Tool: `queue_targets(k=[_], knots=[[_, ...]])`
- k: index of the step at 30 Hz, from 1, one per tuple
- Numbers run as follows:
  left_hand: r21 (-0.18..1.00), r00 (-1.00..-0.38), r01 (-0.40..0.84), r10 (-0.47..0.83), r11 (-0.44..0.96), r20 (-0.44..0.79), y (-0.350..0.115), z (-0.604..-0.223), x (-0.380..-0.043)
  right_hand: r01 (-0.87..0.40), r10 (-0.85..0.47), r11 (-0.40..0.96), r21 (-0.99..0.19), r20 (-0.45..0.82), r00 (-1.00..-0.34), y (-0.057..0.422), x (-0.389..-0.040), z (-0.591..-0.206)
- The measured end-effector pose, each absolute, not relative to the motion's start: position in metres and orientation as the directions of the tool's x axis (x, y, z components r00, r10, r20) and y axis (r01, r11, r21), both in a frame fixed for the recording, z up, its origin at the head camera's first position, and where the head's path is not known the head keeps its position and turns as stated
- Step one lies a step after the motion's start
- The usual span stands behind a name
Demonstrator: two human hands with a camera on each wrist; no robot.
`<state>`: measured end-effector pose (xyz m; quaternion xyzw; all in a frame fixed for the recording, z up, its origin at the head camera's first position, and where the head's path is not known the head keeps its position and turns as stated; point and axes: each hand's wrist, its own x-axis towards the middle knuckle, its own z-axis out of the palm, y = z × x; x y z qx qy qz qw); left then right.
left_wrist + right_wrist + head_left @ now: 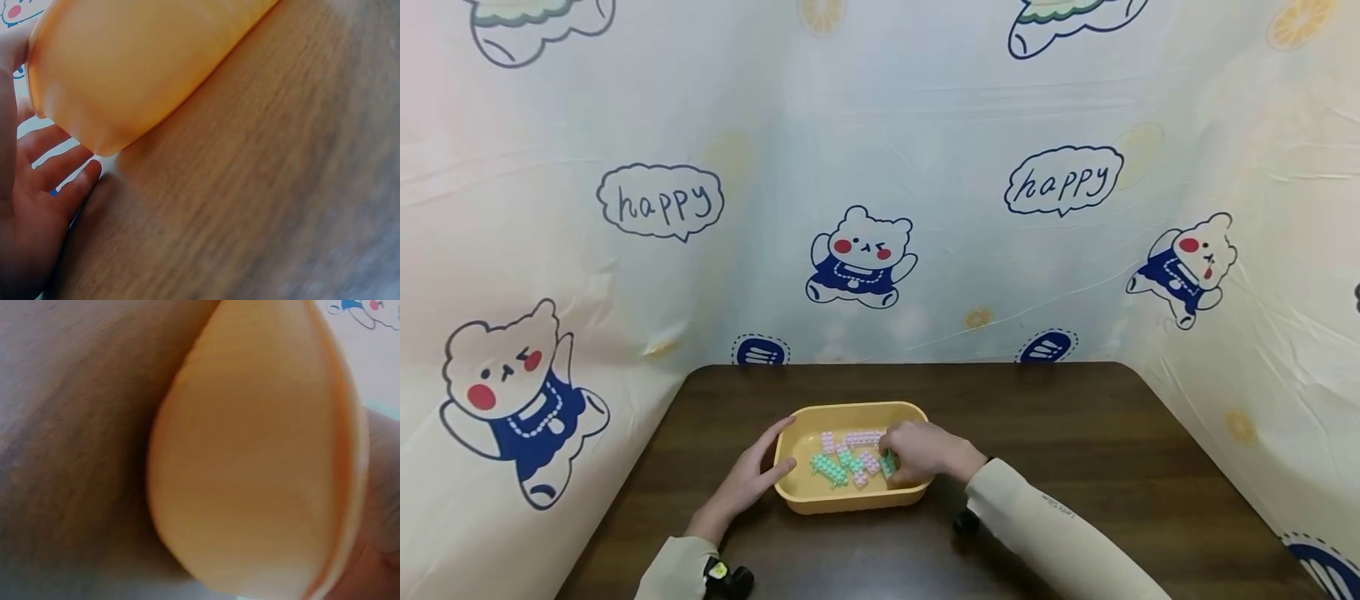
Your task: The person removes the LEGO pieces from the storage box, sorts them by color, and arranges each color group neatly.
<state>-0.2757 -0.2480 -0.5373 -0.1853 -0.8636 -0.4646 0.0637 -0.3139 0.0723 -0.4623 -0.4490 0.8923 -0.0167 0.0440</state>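
Observation:
A yellow plastic tray [850, 504] holds several small knobbly pieces in pink and mint green, such as a green strip [829, 471] and a pink strip [863, 437]. My left hand [749, 477] grips the tray's left end, the thumb over the rim; in the left wrist view its other fingers spread along the outside of the wall. Reaching over the right rim, my right hand [921, 451] has its thumb and forefinger curled down around a green knobbly piece [888, 463]. The right wrist view shows mostly the tray's outer wall [250, 456], which hides those fingertips.
The tray stands on a dark brown wooden table [1037, 442]. Behind and on both sides hangs a pale curtain [865, 125] printed with bears and the word "happy". Dark wrist bands with small devices [728, 577] sit at both cuffs.

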Motion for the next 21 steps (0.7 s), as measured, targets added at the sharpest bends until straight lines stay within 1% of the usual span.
queue_targets(k=[9,16,21], knots=[[0.767,-0.922,0.384,0.259,0.514,0.288,-0.248,-0.539,-0.276,-0.754,-0.769,0.635,-0.170,-0.038,-0.638,0.081,-0.313,-0.437],[0.771,-0.921,0.384,0.263,0.508,0.286,-0.248,-0.538,-0.274,-0.746,-0.750,0.650,-0.147,0.036,-0.661,0.089,-0.320,-0.429],[0.783,-0.918,0.391,0.268,0.483,0.293,-0.248,-0.537,-0.275,-0.716,-0.715,0.677,-0.171,0.077,-0.695,0.097,-0.322,-0.420]])
